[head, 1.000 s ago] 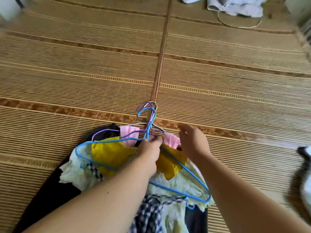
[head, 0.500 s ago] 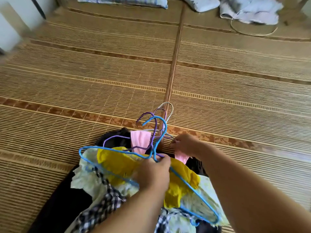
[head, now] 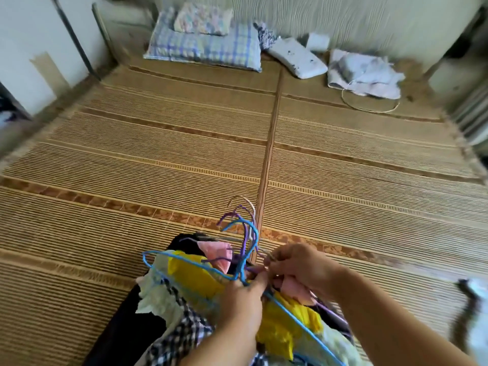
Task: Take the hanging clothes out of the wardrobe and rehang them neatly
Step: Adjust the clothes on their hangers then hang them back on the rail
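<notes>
**Both hands at the hanger necks over the pile on the mat**

At 9 o'clock the bamboo mat (head: 111, 165) runs out to a pale wall, with a dark pole (head: 75, 40) leaning at 11 o'clock. Just right of it, at the head of the mat, lies a blue checked pillow (head: 211, 50) with a small floral pillow (head: 202, 19) on top.

The clothes lie heaped on the mat at 6 o'clock, on their hangers. From the left of the heap: a black garment (head: 126, 326) at the bottom, a pale green ruffled garment (head: 155, 294), a checked garment (head: 179, 336), then a yellow garment (head: 195, 276), with a pink garment (head: 214, 247) toward 12 o'clock from it. The hooks bunch together and point toward 12 o'clock: the blue hanger (head: 245, 221) nearest, the purple hangers (head: 232, 213) behind it, a white hanger (head: 245, 199) farthest.

The left hand (head: 240, 299) lies over the yellow garment, fingers curled, pinching the blue hanger at its neck. Just beside it, toward 1 o'clock, the right hand (head: 298, 265) has its fingertips drawn together on thin wires at the necks; which hanger they belong to I cannot tell.

A brown seam strip (head: 269, 154) runs from the hooks up to 12 o'clock. Right of it, at 1 o'clock, are a white pillow (head: 295, 58), folded pale cloth (head: 364, 72) and a wire hoop (head: 369, 109). At 4 o'clock a blurred black-and-white thing (head: 472, 313) lies at the edge.
</notes>
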`<act>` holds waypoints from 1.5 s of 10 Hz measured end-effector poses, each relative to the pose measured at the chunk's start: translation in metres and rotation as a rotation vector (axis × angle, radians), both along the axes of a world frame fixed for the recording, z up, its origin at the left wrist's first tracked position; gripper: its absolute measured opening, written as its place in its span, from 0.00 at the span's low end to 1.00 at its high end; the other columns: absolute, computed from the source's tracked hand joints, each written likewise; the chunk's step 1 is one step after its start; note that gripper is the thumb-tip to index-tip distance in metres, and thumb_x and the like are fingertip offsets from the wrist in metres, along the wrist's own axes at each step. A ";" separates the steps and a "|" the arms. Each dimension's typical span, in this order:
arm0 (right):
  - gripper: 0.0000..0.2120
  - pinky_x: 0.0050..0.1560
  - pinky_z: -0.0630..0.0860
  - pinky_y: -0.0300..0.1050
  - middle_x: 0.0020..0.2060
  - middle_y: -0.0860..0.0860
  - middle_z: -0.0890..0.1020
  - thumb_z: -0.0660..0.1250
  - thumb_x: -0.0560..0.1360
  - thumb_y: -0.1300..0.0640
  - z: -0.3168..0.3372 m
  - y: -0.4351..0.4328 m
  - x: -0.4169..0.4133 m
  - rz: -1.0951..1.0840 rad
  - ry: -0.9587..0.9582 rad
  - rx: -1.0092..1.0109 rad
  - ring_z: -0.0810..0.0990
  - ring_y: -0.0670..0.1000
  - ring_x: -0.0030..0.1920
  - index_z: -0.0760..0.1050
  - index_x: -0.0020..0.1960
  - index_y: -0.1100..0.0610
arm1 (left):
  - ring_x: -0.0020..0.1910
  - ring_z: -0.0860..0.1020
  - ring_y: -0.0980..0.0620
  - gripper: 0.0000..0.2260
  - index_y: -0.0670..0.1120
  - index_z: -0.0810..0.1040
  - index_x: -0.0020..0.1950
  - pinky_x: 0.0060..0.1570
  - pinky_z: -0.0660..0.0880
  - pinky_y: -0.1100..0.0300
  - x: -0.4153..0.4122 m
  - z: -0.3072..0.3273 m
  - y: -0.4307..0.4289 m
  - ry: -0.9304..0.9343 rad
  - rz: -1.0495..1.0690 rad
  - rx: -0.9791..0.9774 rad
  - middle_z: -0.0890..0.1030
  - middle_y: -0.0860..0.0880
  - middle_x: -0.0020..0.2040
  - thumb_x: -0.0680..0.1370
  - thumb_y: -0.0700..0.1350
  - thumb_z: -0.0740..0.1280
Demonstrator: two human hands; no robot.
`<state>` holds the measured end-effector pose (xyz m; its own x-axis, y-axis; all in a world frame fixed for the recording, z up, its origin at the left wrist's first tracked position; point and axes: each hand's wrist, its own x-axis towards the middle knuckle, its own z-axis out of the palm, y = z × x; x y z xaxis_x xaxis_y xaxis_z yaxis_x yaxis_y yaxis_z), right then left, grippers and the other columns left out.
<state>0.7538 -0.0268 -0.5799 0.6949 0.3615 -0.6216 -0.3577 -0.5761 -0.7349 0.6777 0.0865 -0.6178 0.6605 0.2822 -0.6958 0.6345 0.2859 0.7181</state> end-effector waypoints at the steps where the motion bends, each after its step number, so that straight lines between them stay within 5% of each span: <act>1: 0.07 0.27 0.65 0.38 0.25 0.48 0.73 0.62 0.77 0.64 0.029 0.005 -0.014 -0.033 -0.004 0.011 0.69 0.43 0.24 0.79 0.45 0.62 | 0.44 0.82 0.41 0.27 0.47 0.79 0.39 0.50 0.77 0.43 -0.011 0.022 0.015 -0.002 0.008 -0.006 0.84 0.43 0.39 0.49 0.63 0.69; 3: 0.11 0.24 0.54 0.37 0.24 0.50 0.62 0.60 0.80 0.61 0.114 0.019 -0.053 -0.048 -0.116 0.129 0.59 0.43 0.22 0.78 0.43 0.58 | 0.48 0.82 0.42 0.23 0.62 0.82 0.43 0.55 0.76 0.40 -0.047 0.088 0.039 -0.161 0.025 0.060 0.85 0.47 0.44 0.50 0.65 0.69; 4: 0.11 0.22 0.57 0.34 0.25 0.51 0.67 0.62 0.79 0.62 0.171 0.018 -0.075 0.019 -0.195 0.148 0.61 0.43 0.20 0.78 0.40 0.57 | 0.50 0.81 0.41 0.20 0.63 0.82 0.45 0.58 0.74 0.42 -0.075 0.147 0.047 -0.246 0.096 0.038 0.85 0.45 0.45 0.53 0.60 0.71; 5: 0.11 0.26 0.58 0.39 0.24 0.49 0.67 0.64 0.77 0.59 0.219 0.026 -0.103 0.053 -0.242 0.171 0.63 0.45 0.23 0.77 0.36 0.57 | 0.45 0.81 0.41 0.18 0.50 0.83 0.45 0.56 0.74 0.43 -0.103 0.205 0.051 -0.342 0.152 0.068 0.84 0.43 0.41 0.57 0.53 0.72; 6: 0.11 0.26 0.65 0.35 0.20 0.44 0.72 0.64 0.77 0.59 0.274 0.047 -0.137 0.113 -0.265 0.285 0.69 0.42 0.23 0.75 0.36 0.56 | 0.32 0.79 0.45 0.07 0.43 0.82 0.42 0.38 0.75 0.53 -0.136 0.270 0.056 -0.448 0.174 0.052 0.82 0.43 0.34 0.68 0.45 0.74; 7: 0.09 0.24 0.70 0.30 0.26 0.45 0.75 0.63 0.77 0.59 0.334 0.066 -0.167 0.138 -0.305 0.362 0.72 0.38 0.22 0.74 0.38 0.56 | 0.36 0.80 0.45 0.08 0.47 0.83 0.42 0.35 0.73 0.59 -0.170 0.329 0.070 -0.459 0.165 0.139 0.83 0.43 0.39 0.70 0.51 0.73; 8: 0.10 0.28 0.70 0.35 0.29 0.47 0.74 0.64 0.77 0.56 0.385 0.085 -0.192 0.215 -0.421 0.362 0.72 0.44 0.26 0.74 0.36 0.54 | 0.47 0.81 0.44 0.05 0.57 0.84 0.41 0.44 0.73 0.56 -0.191 0.374 0.087 -0.512 0.228 0.188 0.84 0.47 0.44 0.66 0.53 0.73; 9: 0.12 0.32 0.67 0.40 0.28 0.48 0.74 0.64 0.76 0.52 0.433 0.107 -0.216 0.316 -0.570 0.291 0.71 0.48 0.30 0.76 0.35 0.54 | 0.47 0.80 0.47 0.04 0.57 0.85 0.40 0.43 0.71 0.57 -0.209 0.425 0.105 -0.568 0.312 0.257 0.85 0.50 0.43 0.72 0.47 0.72; 11: 0.10 0.38 0.73 0.37 0.38 0.57 0.81 0.60 0.78 0.62 0.500 0.146 -0.248 0.382 -0.522 0.431 0.78 0.47 0.36 0.78 0.43 0.60 | 0.51 0.80 0.44 0.12 0.59 0.84 0.41 0.55 0.74 0.48 -0.240 0.484 0.142 -0.643 0.495 0.256 0.84 0.48 0.47 0.59 0.58 0.73; 12: 0.08 0.34 0.73 0.41 0.50 0.65 0.82 0.63 0.77 0.60 0.527 0.173 -0.273 0.452 -0.440 0.498 0.77 0.49 0.34 0.80 0.45 0.59 | 0.49 0.80 0.43 0.10 0.59 0.83 0.39 0.46 0.72 0.52 -0.255 0.500 0.171 -0.692 0.549 0.275 0.85 0.46 0.45 0.59 0.57 0.71; 13: 0.10 0.20 0.64 0.39 0.37 0.60 0.84 0.68 0.71 0.54 0.539 0.207 -0.287 0.558 -0.407 0.524 0.74 0.49 0.21 0.82 0.44 0.60 | 0.49 0.81 0.43 0.19 0.58 0.83 0.44 0.53 0.77 0.48 -0.264 0.507 0.211 -0.691 0.563 0.304 0.85 0.48 0.46 0.55 0.62 0.72; 14: 0.04 0.29 0.73 0.48 0.37 0.57 0.85 0.70 0.70 0.59 0.542 0.261 -0.304 0.659 -0.497 0.489 0.79 0.59 0.30 0.82 0.40 0.58 | 0.45 0.81 0.45 0.19 0.55 0.81 0.48 0.52 0.78 0.46 -0.280 0.514 0.262 -0.667 0.571 0.315 0.84 0.47 0.45 0.60 0.62 0.71; 15: 0.06 0.35 0.76 0.45 0.31 0.59 0.82 0.70 0.70 0.65 0.539 0.322 -0.317 0.654 -0.517 0.420 0.79 0.56 0.28 0.79 0.34 0.62 | 0.37 0.79 0.48 0.17 0.50 0.79 0.51 0.45 0.76 0.53 -0.303 0.520 0.317 -0.588 0.549 0.391 0.82 0.47 0.41 0.72 0.61 0.67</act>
<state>0.4368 0.2947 -0.0408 0.4278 0.9036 -0.0214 0.3734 -0.1982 -0.9063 0.3745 0.4032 -0.0981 0.5820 0.8098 -0.0748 -0.0217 0.1074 0.9940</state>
